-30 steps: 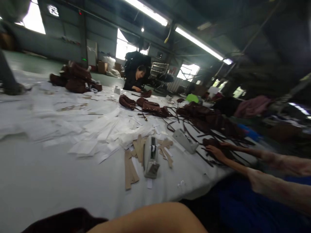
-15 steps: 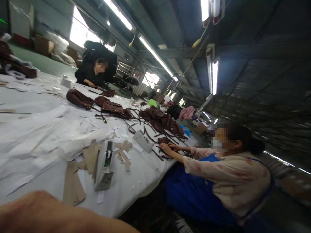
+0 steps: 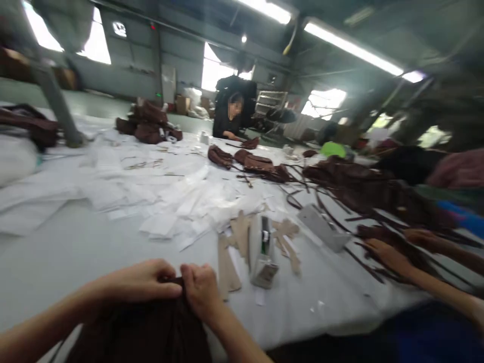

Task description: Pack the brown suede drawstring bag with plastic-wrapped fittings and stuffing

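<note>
My left hand (image 3: 141,282) and my right hand (image 3: 200,291) meet at the near edge of the white table (image 3: 75,247). Both are closed, pinching the top edge of a dark brown piece of material (image 3: 151,327) that hangs down towards me. Just right of my right hand lie tan cardboard pattern strips (image 3: 227,264) and a grey tape dispenser (image 3: 261,252).
A co-worker's hands (image 3: 389,254) rest on dark brown straps (image 3: 378,237) at the right. Brown bags (image 3: 260,166) and white paper scraps (image 3: 181,196) cover the table's middle. A second grey dispenser (image 3: 321,227) lies near the straps. Another person in black (image 3: 230,118) works at the far edge.
The view has swung back left and down from the co-worker to the table. My two hands, out of sight before, now show pinching the brown piece.
</note>
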A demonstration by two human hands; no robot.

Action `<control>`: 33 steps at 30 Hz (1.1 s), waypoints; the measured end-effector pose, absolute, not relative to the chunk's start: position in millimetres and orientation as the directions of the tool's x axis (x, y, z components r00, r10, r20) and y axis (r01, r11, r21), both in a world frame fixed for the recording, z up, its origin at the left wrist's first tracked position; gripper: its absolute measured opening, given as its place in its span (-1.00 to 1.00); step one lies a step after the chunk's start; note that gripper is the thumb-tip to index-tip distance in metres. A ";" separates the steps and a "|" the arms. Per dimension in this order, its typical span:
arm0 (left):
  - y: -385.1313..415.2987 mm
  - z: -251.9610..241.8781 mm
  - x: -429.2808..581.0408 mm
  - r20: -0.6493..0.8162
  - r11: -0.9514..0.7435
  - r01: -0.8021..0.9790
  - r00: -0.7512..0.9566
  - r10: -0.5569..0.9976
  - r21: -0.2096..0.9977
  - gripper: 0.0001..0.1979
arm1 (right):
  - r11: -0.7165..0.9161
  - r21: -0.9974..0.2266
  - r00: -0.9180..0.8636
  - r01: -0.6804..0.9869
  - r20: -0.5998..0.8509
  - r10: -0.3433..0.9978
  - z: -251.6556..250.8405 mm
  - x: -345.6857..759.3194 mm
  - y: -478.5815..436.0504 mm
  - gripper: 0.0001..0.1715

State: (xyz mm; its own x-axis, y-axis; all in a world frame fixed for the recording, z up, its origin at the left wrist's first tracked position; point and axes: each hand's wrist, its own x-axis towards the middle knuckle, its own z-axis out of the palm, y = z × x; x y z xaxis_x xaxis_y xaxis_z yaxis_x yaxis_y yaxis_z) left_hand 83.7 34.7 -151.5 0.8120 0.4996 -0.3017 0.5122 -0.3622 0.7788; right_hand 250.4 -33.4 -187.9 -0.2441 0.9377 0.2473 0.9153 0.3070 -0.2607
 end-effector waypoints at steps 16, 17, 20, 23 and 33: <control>41.6 -224.3 21.2 -0.368 -0.128 0.643 0.578 0.728 0.755 -0.48 | 0.551 -0.119 -0.462 0.826 0.418 0.782 -245.7 290.4 5.8 -0.51; 40.5 -227.3 18.2 -0.343 -0.129 0.640 0.558 0.755 0.757 -0.49 | 0.558 -0.117 -0.469 0.821 0.418 0.778 -246.6 291.0 6.8 -0.52; 38.9 -230.9 16.5 -0.262 -0.151 0.636 0.506 0.822 0.757 -0.50 | 0.559 -0.114 -0.471 0.821 0.418 0.777 -245.9 290.2 10.1 -0.53; 41.2 -229.4 15.6 -0.218 -0.187 0.653 0.487 0.846 0.734 -0.50 | 0.528 -0.116 -0.436 0.841 0.432 0.789 -235.0 287.1 10.1 -0.54; 35.8 -227.0 4.4 -0.109 -0.286 0.744 0.432 0.895 0.604 -0.55 | -0.482 -0.861 0.075 -0.162 -0.497 0.864 -178.4 221.6 -49.4 -0.38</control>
State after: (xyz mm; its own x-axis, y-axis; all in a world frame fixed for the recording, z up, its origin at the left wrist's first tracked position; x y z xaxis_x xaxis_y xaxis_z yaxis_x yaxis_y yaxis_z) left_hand 4.4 35.8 -227.0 0.4324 0.8951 -0.1087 0.7437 -0.2859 0.6043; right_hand 221.6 -49.4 -178.4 0.0746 0.8643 -0.4975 -0.1620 -0.4817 -0.8612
